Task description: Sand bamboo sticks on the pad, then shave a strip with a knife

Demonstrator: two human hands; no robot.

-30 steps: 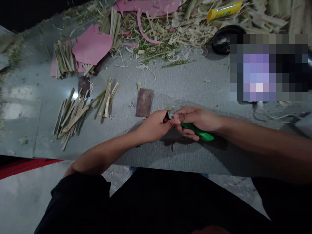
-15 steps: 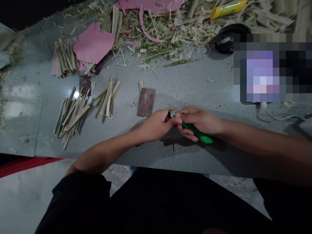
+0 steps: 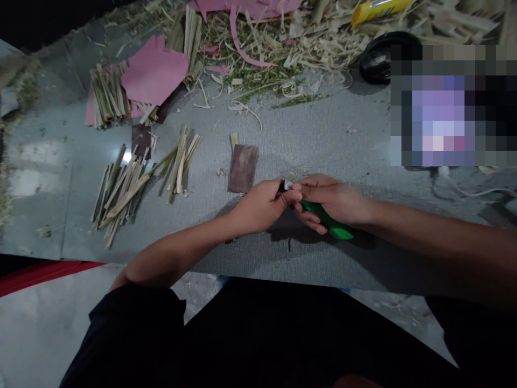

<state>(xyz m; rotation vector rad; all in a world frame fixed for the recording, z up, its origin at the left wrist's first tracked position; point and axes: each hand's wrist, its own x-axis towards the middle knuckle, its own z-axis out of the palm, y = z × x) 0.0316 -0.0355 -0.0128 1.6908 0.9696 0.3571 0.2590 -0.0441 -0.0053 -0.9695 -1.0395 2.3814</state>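
My right hand (image 3: 323, 199) is closed on a green-handled tool (image 3: 341, 231), whose small metal end shows between the two hands. Touching it, my left hand (image 3: 262, 205) is closed, its thumb and fingers pinched around a small dark piece that is mostly hidden. A brown rectangular piece (image 3: 243, 168) lies just behind my left hand, with a pale strip sticking out from under its upper edge. Thin cut strips (image 3: 123, 188) lie in a loose pile to the left, beside a smaller group of strips (image 3: 180, 164).
Pink paper (image 3: 155, 70) lies by a bundle of strips (image 3: 109, 97) at the back left. Shavings (image 3: 274, 64) cover the table's back. A yellow tube (image 3: 379, 11), a black round object (image 3: 379, 56) and a white cable (image 3: 468, 188) are at the right.
More of the tool's metal end shows between my fingers. Both hands stay nearly in the same place, with my right hand slightly shifted. The view has moved a little.
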